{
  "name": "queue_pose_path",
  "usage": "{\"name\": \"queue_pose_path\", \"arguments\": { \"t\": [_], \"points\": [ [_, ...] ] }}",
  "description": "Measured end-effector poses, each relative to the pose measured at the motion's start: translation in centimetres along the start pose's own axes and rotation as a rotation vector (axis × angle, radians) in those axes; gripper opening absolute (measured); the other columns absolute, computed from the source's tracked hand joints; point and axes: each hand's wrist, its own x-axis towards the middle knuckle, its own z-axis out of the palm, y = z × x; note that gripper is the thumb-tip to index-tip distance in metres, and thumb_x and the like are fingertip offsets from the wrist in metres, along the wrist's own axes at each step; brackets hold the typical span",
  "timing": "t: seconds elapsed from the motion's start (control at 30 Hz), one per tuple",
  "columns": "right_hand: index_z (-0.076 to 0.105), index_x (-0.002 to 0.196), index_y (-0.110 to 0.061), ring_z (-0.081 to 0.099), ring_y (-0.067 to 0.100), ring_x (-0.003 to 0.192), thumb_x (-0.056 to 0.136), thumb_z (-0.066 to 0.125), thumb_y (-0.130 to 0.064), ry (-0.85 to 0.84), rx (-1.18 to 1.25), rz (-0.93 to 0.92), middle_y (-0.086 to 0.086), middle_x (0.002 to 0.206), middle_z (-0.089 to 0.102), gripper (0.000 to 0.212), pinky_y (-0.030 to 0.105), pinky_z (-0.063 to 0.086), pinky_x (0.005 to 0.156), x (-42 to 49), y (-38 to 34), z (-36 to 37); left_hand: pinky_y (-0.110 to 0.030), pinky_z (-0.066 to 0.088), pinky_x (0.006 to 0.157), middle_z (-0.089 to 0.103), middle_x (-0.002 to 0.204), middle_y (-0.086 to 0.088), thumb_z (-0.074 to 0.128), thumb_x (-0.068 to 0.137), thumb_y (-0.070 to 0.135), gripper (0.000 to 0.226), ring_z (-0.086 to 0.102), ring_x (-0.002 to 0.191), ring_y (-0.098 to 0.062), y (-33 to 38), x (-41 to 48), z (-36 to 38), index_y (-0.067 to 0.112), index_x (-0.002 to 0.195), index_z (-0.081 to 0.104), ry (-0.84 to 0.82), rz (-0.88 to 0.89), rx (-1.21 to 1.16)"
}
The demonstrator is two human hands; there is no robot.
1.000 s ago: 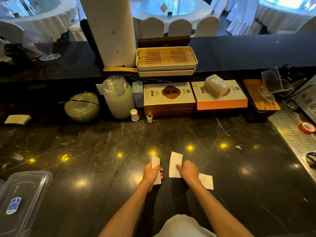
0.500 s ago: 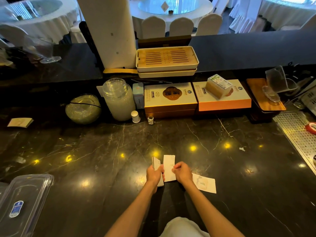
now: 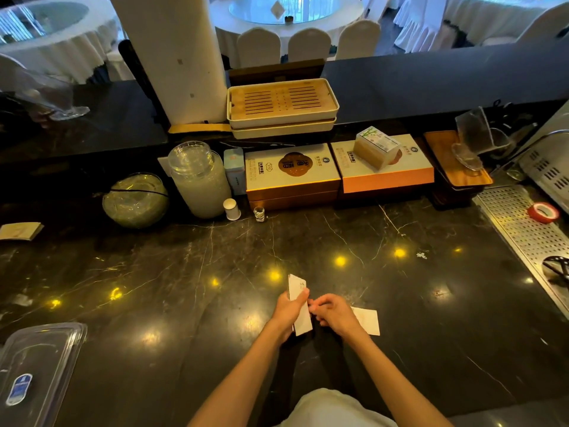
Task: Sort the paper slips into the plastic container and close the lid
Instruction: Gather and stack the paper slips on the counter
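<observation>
My left hand grips a small stack of white paper slips held upright on the black marble counter. My right hand sits just to its right, fingers curled against the stack's edge; whether it pinches a slip I cannot tell. One more white slip lies flat on the counter, partly under my right hand. The clear plastic container lid with a blue label lies at the bottom left corner, far from both hands. The container itself is not in view.
Along the back of the counter stand a glass jar, a round glass bowl, two gift boxes and stacked wooden trays. A perforated metal drain board with red tape is at right. Folded paper lies far left.
The slip that my right hand held on the counter has been brought over and joined to the stack in my left hand. Both hands have drawn together.
</observation>
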Motion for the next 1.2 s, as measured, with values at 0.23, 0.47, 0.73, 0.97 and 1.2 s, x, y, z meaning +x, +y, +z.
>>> {"name": "queue_pose_path", "arguments": {
  "t": [0.23, 0.47, 0.73, 0.97, 1.2],
  "points": [
    [0.058, 0.123, -0.025, 0.047, 0.023, 0.121, 0.087, 0.066, -0.026, 0.204, -0.998, -0.129, 0.002, 0.125, 0.054, 0.036, 0.034, 0.045, 0.096, 0.0, 3.5, -7.7, -0.026, 0.041, 0.057, 0.049, 0.076, -0.006, 0.049, 0.099, 0.022, 0.053, 0.046, 0.063, -0.014, -1.0, -1.0, -2.5, 0.028, 0.147, 0.026, 0.029, -0.050, 0.006],
    [0.059, 0.110, -0.016, 0.051, 0.028, 0.114, 0.079, 0.075, -0.035, 0.247, -0.925, -0.048, 0.007, 0.117, 0.058, 0.040, 0.036, 0.044, 0.092, -1.6, 5.2, -6.0, -0.034, 0.051, 0.057, 0.055, 0.076, -0.009, 0.054, 0.094, 0.050, 0.040, 0.056, 0.060, -0.019, -4.1, -2.8, -4.0, 0.018, 0.116, 0.044, 0.070, -0.027, -0.199],
    [0.063, 0.101, -0.003, 0.068, 0.022, 0.089, 0.083, 0.075, -0.019, 0.059, -0.008, 0.123, 0.011, 0.097, 0.070, 0.027, 0.027, 0.054, 0.068, -5.3, 3.7, 4.0, -0.036, 0.057, 0.064, 0.063, 0.094, -0.017, 0.053, 0.092, 0.053, 0.058, 0.065, 0.076, -0.028, -6.7, -6.3, -7.7, 0.008, 0.128, 0.043, 0.158, -0.003, -0.197],
    [0.069, 0.102, -0.008, 0.074, 0.020, 0.086, 0.085, 0.073, -0.027, -0.207, 0.035, 0.110, 0.009, 0.095, 0.076, 0.026, 0.029, 0.057, 0.067, -9.7, 2.2, 15.9, -0.046, 0.059, 0.087, 0.066, 0.116, -0.010, 0.054, 0.094, 0.048, 0.046, 0.069, 0.099, -0.026, -7.8, -11.1, -14.9, 0.026, 0.133, 0.044, 0.283, 0.100, -0.179],
    [0.066, 0.099, 0.002, 0.070, 0.022, 0.080, 0.085, 0.073, -0.024, -0.308, -0.051, 0.033, 0.015, 0.093, 0.073, 0.030, 0.028, 0.053, 0.064, -14.3, 0.6, 27.6, -0.032, 0.058, 0.071, 0.069, 0.101, -0.010, 0.050, 0.098, 0.040, 0.033, 0.068, 0.085, -0.020, -10.0, -17.0, -25.0, 0.016, 0.120, 0.054, 0.428, 0.203, -0.311]
  ]
}}
